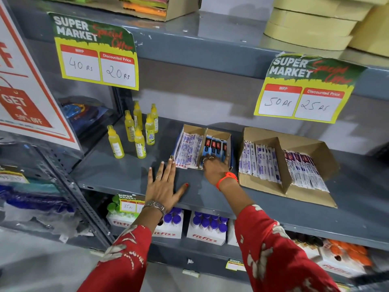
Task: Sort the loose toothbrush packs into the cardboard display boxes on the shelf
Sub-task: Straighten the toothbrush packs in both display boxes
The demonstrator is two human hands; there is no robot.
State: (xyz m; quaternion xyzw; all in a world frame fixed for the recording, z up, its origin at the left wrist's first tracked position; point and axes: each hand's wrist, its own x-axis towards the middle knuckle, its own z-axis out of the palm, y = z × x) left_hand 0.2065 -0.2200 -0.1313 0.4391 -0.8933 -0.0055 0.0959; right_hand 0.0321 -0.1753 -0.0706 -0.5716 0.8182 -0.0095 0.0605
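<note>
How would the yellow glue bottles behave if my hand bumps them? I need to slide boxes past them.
The yellow glue bottles are tall and narrow and stand loose and upright on the grey shelf, so a sideways knock would probably tip one. Standing close together, one falling might topple others. They look like small plastic bottles, so likely light; a fallen one may roll.

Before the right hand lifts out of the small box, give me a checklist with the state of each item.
1. Left hand lies flat and empty on the shelf: ok.
2. Right hand is on the dark blue packs in the small box's right compartment: ok.
3. Whether its fingers are closed on a pack: cannot tell.
4. White packs sit apart in the left compartment: ok.
5. Large box has both pack rows lying orderly: ok.
6. No loose packs on the shelf front: ok.
</note>
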